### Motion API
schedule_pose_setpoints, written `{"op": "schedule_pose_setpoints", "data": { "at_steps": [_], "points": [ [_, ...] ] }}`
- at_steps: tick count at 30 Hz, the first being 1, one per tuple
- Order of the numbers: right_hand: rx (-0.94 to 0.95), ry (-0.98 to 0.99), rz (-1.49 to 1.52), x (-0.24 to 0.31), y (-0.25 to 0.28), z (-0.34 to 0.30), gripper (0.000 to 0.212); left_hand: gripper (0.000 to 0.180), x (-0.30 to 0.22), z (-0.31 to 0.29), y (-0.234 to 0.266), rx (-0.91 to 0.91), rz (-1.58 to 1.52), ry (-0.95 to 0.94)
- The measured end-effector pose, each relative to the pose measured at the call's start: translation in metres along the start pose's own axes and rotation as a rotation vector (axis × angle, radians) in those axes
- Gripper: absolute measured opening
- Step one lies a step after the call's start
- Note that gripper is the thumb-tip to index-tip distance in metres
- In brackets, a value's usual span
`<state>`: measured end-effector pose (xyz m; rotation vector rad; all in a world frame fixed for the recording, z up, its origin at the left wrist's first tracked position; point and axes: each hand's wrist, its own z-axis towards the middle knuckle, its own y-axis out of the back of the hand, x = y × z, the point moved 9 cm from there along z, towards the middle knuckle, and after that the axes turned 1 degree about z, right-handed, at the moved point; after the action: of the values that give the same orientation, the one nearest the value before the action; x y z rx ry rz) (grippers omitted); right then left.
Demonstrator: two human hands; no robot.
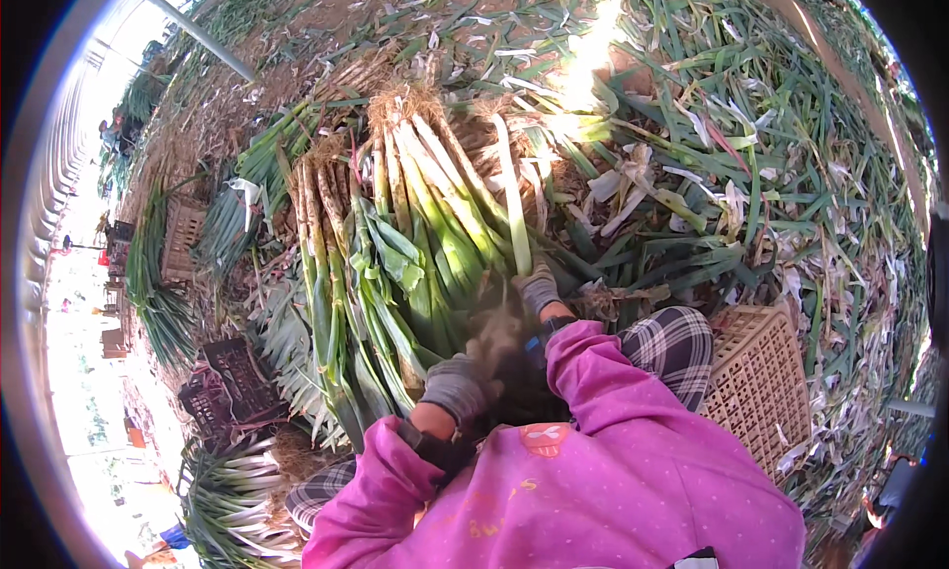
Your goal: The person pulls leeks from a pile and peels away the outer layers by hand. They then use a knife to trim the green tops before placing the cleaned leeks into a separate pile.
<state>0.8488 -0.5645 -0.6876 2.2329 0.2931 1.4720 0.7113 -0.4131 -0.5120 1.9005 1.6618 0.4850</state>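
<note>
My right hand (539, 290), in a grey glove, is closed around the lower part of a pale green onion stalk (512, 188) that points away from me. Just to the left and nearer to me, my gloved left hand (457, 386) has its fingers curled beside a blurred brown tuft (502, 342), which looks like roots. What the left fingers grip is smeared by motion. In front of both hands lies a large pile of green onions (435, 198), their brown roots at the far end and their green leaves toward me.
A tan plastic crate (761, 371) stands by my right knee. Dark crates (242, 381) are on the left. Cleaned white-stemmed onions (247, 500) lie at the lower left. Leaf scraps (692, 203) cover the ground to the right. A metal pole (193, 30) slants at the upper left.
</note>
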Motion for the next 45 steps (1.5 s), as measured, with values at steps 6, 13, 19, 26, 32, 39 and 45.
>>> {"op": "schedule_pose_setpoints", "data": {
  "at_steps": [6, 13, 19, 26, 32, 39, 45],
  "points": [
    [0.186, -0.052, 0.193, 0.012, -0.009, -0.015, 0.055, 0.061, 0.012, -0.008, -0.010, -0.048, -0.051, 0.130],
    [0.276, -0.014, 0.381, 0.014, -0.033, -0.018, 0.063, 0.070, 0.031, -0.026, 0.043, -0.417, -0.338, 0.274],
    [0.299, -0.053, 0.858, -0.028, -0.074, 0.003, 0.047, 0.077, 0.037, -0.002, 0.081, -0.496, -0.346, 0.230],
    [0.223, -0.002, 0.723, -0.033, -0.086, -0.005, 0.038, 0.077, 0.088, 0.057, 0.131, -0.551, -0.303, 0.327],
    [0.185, 0.061, 0.466, -0.011, -0.049, -0.021, 0.037, 0.063, 0.111, 0.091, 0.184, -0.585, -0.304, 0.340],
    [0.165, 0.142, 0.236, 0.067, 0.014, -0.060, 0.041, 0.058, 0.104, 0.065, 0.218, -0.469, -0.255, 0.314],
    [0.181, -0.029, 0.425, 0.026, 0.009, -0.035, 0.041, 0.058, 0.056, -0.025, 0.135, -0.404, -0.546, 0.049]
  ]
}}
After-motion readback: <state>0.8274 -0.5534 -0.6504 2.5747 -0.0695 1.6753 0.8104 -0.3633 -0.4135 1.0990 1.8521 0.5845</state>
